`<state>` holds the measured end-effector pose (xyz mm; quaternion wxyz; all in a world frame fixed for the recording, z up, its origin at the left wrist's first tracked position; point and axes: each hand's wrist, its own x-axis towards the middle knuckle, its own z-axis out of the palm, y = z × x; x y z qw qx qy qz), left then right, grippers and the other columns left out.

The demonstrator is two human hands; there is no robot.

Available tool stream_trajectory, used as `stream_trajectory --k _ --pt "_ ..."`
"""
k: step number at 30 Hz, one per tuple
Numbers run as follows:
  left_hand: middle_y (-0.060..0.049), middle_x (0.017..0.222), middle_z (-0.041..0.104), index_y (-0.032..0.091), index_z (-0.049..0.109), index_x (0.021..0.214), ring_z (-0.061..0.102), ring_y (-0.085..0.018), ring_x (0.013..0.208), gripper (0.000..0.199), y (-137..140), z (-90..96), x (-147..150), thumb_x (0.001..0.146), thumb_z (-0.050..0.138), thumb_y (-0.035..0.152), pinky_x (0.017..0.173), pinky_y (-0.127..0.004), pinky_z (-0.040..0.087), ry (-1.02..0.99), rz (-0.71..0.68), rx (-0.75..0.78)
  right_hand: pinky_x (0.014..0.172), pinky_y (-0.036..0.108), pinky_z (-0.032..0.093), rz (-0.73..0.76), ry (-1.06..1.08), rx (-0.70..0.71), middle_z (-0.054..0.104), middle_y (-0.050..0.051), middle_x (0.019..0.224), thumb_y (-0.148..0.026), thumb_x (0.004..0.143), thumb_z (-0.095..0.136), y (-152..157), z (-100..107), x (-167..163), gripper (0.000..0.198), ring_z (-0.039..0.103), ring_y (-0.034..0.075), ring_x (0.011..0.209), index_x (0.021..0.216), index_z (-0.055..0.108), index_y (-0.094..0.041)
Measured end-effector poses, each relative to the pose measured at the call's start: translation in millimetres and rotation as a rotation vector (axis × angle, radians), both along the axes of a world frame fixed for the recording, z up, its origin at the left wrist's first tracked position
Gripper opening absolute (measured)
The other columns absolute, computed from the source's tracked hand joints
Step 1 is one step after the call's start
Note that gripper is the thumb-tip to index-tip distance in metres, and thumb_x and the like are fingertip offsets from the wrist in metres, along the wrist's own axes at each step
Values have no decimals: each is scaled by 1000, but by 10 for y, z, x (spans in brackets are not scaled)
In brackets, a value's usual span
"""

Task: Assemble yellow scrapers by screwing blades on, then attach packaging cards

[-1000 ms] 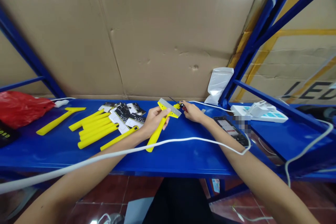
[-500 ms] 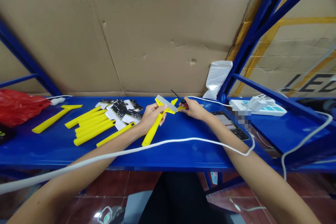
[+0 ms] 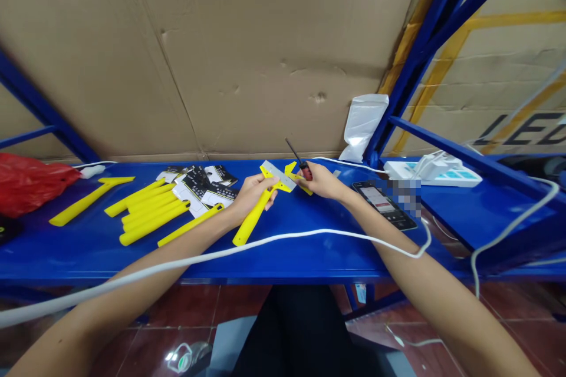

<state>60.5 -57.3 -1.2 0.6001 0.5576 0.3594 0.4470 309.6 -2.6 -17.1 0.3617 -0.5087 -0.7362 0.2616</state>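
The left hand (image 3: 254, 197) pinches a yellow scraper (image 3: 248, 221) at its neck, thumb on top by the metal plate (image 3: 280, 175) and fingers curled beneath; the grip likely steadies the head and keeps the plate facing up, while the handle slants down toward the near edge, just above or on the blue surface (image 3: 309, 259); which of the two cannot be told. The right hand (image 3: 326, 181) is closed around the red handle of a screwdriver (image 3: 306, 171), its dark shaft angled up and leftward, apart from the plate; the same fingers seem to hold a small yellow piece (image 3: 290, 168), perhaps so that both are ready at the scraper's head without either being laid down.

To the left, yellow handles (image 3: 154, 221) lie roughly parallel, presumably for easy picking, with black-and-white cards (image 3: 194, 188) overlapping behind them; another yellow T-shaped tool (image 3: 84, 203) lies farther left; a phone (image 3: 384, 206) rests beside the right forearm, its screen up, probably to be glanced at.
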Motion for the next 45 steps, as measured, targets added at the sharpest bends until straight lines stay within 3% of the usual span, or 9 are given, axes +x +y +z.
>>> stream_trajectory --k 5,8,13,18,26,29,32,37,45 --pt "-1 60 65 15 67 87 55 -12 40 41 7 -27 11 85 91 48 41 -24 37 -9 7 -28 72 31 55 64 361 -127 74 5 88 -58 81 87 -111 70 -178 46 67 18 77 86 60 -22" --pt "-1 60 65 14 69 89 55 -12 40 40 18 -52 10 86 91 48 41 -24 38 -26 4 -41 57 29 53 102 505 -230 74 8 94 -68 72 89 -201 148 -237 56 67 17 72 90 64 -21" --pt "-1 61 66 12 73 97 57 -11 41 39 30 -83 -9 91 88 48 42 -23 39 -41 -55 -47 40 21 35 178 670 -402 66 0 76 -53 62 103 -347 269 -257 57 56 11 59 96 73 -18" --pt "0 59 65 11 75 103 56 -13 39 44 30 -101 -11 90 89 50 41 -24 40 -29 -100 -59 36 19 34 260 671 -485 56 -5 56 -51 59 108 -440 302 -298 56 49 10 50 89 76 -17" --pt "0 61 64 14 72 91 56 -11 41 39 43 -121 26 94 86 50 41 -23 38 42 -48 -60 33 20 38 93 505 -332 66 0 59 -56 65 104 -445 325 -320 52 63 14 50 83 73 -17" --pt "0 64 65 16 67 89 56 -10 43 42 64 -78 8 94 85 54 42 -23 39 62 16 19 31 20 33 11 534 -327 67 2 55 -50 75 94 -414 347 -291 41 55 11 40 77 68 -19" --pt "2 68 65 19 64 90 57 -10 47 45 76 1 -38 94 85 59 45 -23 44 118 87 203 30 21 25 -19 540 -374 70 7 56 -43 82 82 -398 349 -272 32 46 9 32 71 65 -19" --pt "3 66 64 19 66 94 55 -11 49 46 73 91 -91 86 94 55 48 -25 46 250 100 387 33 22 32 12 612 -404 69 5 56 -39 76 80 -439 330 -335 24 49 11 37 81 73 -17" --pt "3 65 65 18 69 99 54 -11 45 43 17 96 -85 86 97 47 46 -25 45 237 33 322 33 21 29 67 784 -501 54 -3 55 -39 67 99 -489 335 -449 39 47 8 42 70 66 -18"
